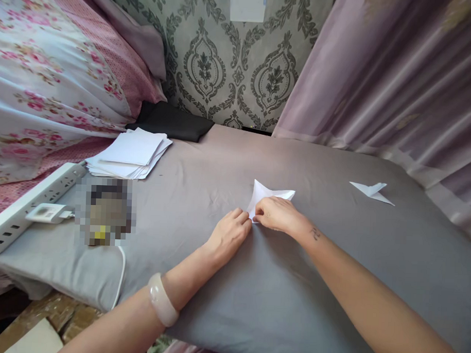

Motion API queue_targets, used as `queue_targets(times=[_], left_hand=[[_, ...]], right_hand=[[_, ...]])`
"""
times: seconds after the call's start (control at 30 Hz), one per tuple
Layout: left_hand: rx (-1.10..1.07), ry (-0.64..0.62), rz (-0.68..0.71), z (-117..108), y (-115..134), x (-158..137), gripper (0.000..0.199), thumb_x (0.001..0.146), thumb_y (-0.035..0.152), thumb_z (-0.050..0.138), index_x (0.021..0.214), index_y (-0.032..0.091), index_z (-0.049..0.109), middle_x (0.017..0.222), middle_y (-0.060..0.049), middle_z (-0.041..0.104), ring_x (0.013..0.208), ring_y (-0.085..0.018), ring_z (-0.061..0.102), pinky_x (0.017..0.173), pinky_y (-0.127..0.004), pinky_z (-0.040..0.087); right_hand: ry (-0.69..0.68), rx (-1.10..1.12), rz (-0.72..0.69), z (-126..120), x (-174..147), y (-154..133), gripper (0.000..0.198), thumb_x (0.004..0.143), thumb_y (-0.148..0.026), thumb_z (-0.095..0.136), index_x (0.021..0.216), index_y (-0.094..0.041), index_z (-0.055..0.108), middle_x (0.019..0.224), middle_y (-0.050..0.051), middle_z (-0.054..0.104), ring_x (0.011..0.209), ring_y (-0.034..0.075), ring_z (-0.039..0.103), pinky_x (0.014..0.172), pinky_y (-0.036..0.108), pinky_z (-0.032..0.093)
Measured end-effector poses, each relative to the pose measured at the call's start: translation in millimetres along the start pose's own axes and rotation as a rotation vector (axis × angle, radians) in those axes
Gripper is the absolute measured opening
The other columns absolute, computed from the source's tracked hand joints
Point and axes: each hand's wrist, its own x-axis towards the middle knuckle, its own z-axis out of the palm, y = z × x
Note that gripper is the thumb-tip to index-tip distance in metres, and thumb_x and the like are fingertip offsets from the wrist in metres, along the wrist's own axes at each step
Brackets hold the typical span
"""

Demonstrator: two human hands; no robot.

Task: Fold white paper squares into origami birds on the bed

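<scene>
A sheet of white folded paper [266, 192] lies on the grey cloth in the middle, its pointed corners rising beyond my hands. My left hand [230, 232] is closed at the paper's near left corner, fingertips pressed together on it. Over the paper's near part, my right hand [275, 214] is bent, its thumb and fingers pinching the paper close to the left hand. The fold beneath the fingers is hidden. Off to the right rests a finished-looking folded paper bird [371, 190], apart from both hands.
A stack of white paper [130, 152] sits at the back left, before a black folded cloth [173, 122]. Along the left edge runs a white power strip [33, 205] with a plugged-in charger [49, 214] and white cable [122, 275]. Pink curtains [358, 72] hang at the right.
</scene>
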Motion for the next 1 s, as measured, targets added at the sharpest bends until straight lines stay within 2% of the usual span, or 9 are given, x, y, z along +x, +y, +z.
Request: queue_targets(times=[0.07, 0.17, 0.33, 0.5, 0.57, 0.67, 0.77, 0.9, 1.0], left_hand=[[0.049, -0.062, 0.028, -0.7, 6.4, -0.4, 0.023, 0.091, 0.008, 0.038, 0.089, 0.014, 0.060, 0.090, -0.011, 0.059, 0.087, -0.024, 0.051, 0.079, -0.036, 0.046], [0.110, -0.104, -0.024, -0.3, 22.1, -3.3, 0.019, 0.087, 0.009, 0.044, 0.093, 0.012, 0.063, 0.090, -0.013, 0.060, 0.086, -0.025, 0.053, 0.076, -0.037, 0.047], [0.113, 0.019, -0.140, 5.8, 43.4, -7.4, 0.045, 0.100, 0.034, 0.028, 0.099, 0.008, 0.064, 0.092, -0.016, 0.060, 0.086, -0.027, 0.054, 0.073, -0.039, 0.047], [0.030, 0.093, -0.103, 11.0, 37.1, -6.2, 0.044, 0.099, 0.041, 0.030, 0.110, 0.010, 0.059, 0.100, -0.015, 0.060, 0.091, -0.026, 0.054, 0.074, -0.040, 0.047], [0.019, 0.105, -0.095, 11.4, 33.8, -5.7, 0.045, 0.099, 0.042, 0.031, 0.118, 0.009, 0.055, 0.103, -0.015, 0.060, 0.093, -0.027, 0.053, 0.074, -0.040, 0.046], [0.033, 0.089, -0.093, 10.2, 32.9, -5.3, 0.047, 0.099, 0.042, 0.031, 0.125, 0.007, 0.050, 0.105, -0.015, 0.060, 0.095, -0.027, 0.053, 0.075, -0.039, 0.045], [0.044, 0.071, -0.092, 9.3, 33.3, -4.7, 0.048, 0.099, 0.040, 0.031, 0.128, 0.006, 0.048, 0.105, -0.015, 0.060, 0.095, -0.027, 0.053, 0.075, -0.039, 0.044], [0.043, 0.078, -0.083, 10.6, 29.2, -2.6, 0.050, 0.099, 0.042, 0.030, 0.132, 0.008, 0.045, 0.105, -0.014, 0.058, 0.094, -0.027, 0.052, 0.075, -0.039, 0.043], [0.060, 0.078, -0.073, 11.2, 24.6, -1.7, 0.050, 0.098, 0.045, 0.029, 0.134, 0.012, 0.045, 0.105, -0.013, 0.056, 0.093, -0.027, 0.051, 0.075, -0.039, 0.043]], right_hand=[[0.002, -0.006, 0.002, -0.4, -0.2, -1.9, 0.015, 0.083, -0.029, 0.062, 0.082, -0.020, 0.075, 0.089, 0.010, 0.074, 0.089, 0.022, 0.067, 0.070, 0.027, 0.041], [-0.001, -0.008, -0.011, -2.4, -0.8, -2.3, 0.015, 0.082, -0.026, 0.062, 0.079, -0.019, 0.075, 0.086, 0.011, 0.074, 0.088, 0.022, 0.067, 0.069, 0.027, 0.041], [-0.032, 0.015, -0.069, -11.5, -8.0, 15.1, 0.014, 0.080, -0.024, 0.061, 0.079, -0.021, 0.075, 0.085, 0.007, 0.074, 0.083, 0.020, 0.067, 0.066, 0.026, 0.040], [0.016, 0.087, -0.098, -11.4, -20.9, 45.0, 0.027, 0.083, -0.037, 0.058, 0.102, -0.024, 0.071, 0.107, 0.005, 0.071, 0.095, 0.021, 0.064, 0.079, 0.028, 0.044], [0.116, 0.232, -0.158, -6.2, -26.5, 53.9, 0.030, 0.083, -0.038, 0.059, 0.107, -0.023, 0.069, 0.116, 0.005, 0.068, 0.104, 0.021, 0.062, 0.087, 0.029, 0.044], [0.294, 0.381, -0.144, 6.3, -34.6, 62.0, 0.032, 0.082, -0.036, 0.060, 0.111, -0.025, 0.065, 0.122, 0.003, 0.064, 0.109, 0.020, 0.058, 0.092, 0.030, 0.043], [0.419, 0.494, -0.055, 23.2, -40.4, 66.0, 0.022, 0.081, -0.034, 0.059, 0.100, -0.023, 0.062, 0.106, 0.002, 0.068, 0.096, 0.017, 0.062, 0.085, 0.029, 0.047], [0.450, 0.567, 0.104, 48.7, -42.3, 67.6, 0.013, 0.083, -0.031, 0.052, 0.087, -0.021, 0.059, 0.082, 0.001, 0.068, 0.071, 0.015, 0.062, 0.070, 0.029, 0.048], [0.421, 0.566, 0.127, 65.2, -40.4, 64.8, 0.017, 0.083, -0.027, 0.050, 0.091, -0.021, 0.064, 0.085, 0.003, 0.068, 0.070, 0.016, 0.061, 0.069, 0.029, 0.047]])
